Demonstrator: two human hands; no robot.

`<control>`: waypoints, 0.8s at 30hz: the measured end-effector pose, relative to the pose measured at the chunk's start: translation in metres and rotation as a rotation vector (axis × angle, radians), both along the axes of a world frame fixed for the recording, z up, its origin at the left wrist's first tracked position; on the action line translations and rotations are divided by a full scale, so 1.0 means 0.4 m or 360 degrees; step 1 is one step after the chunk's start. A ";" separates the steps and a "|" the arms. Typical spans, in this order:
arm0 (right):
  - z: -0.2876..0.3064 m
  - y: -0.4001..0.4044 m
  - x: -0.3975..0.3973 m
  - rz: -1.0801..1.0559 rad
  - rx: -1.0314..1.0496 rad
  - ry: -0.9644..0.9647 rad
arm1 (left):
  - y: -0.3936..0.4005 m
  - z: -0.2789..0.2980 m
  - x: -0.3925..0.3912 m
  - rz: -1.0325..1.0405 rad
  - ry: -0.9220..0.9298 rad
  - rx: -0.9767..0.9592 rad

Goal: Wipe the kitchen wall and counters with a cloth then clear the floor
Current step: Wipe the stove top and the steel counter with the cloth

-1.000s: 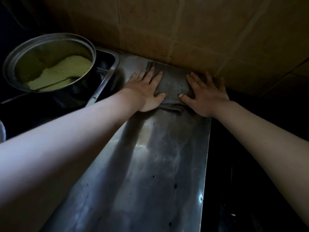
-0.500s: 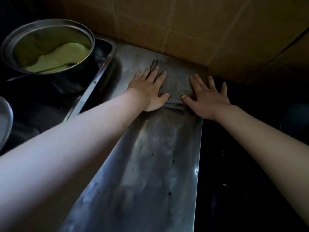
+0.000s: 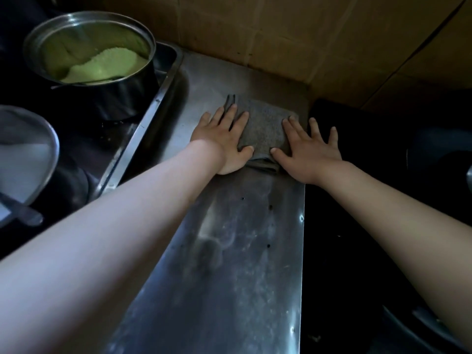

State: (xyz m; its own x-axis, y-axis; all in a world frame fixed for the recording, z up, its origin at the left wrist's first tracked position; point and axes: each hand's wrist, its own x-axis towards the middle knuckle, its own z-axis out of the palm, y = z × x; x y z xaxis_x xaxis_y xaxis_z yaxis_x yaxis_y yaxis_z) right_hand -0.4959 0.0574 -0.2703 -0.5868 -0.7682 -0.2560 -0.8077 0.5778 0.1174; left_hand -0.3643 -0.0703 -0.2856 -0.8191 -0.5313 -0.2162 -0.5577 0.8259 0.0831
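A folded grey cloth (image 3: 264, 126) lies flat on the narrow steel counter (image 3: 229, 251), a short way out from the tan tiled wall (image 3: 281, 34). My left hand (image 3: 222, 139) presses flat on the cloth's left part, fingers spread and thumb at its near fold. On the cloth's right edge my right hand (image 3: 310, 152) presses down the same way, its outer fingers reaching over the counter's right edge. The counter in front of the cloth shows dull smears and a few dark specks.
Left of the counter is a steel sink (image 3: 143, 123) holding a metal pot (image 3: 143, 29) with pale green contents and a utensil. A second round metal vessel (image 3: 38, 123) sits nearer me. A dark stove surface (image 3: 383, 200) borders the counter's right edge.
Both hands have drawn the cloth toward me, away from the wall corner, leaving bare steel behind it. The view has tilted down, showing more of the sink.
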 end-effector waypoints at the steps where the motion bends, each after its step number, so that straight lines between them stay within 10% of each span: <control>1: 0.001 0.004 0.012 -0.0009 -0.0003 -0.0001 | 0.003 -0.001 0.011 -0.0010 0.0008 0.0003; 24: -0.004 0.208 0.378 -0.0095 0.0056 -0.0014 | 0.216 -0.004 0.359 -0.0017 0.0123 0.0104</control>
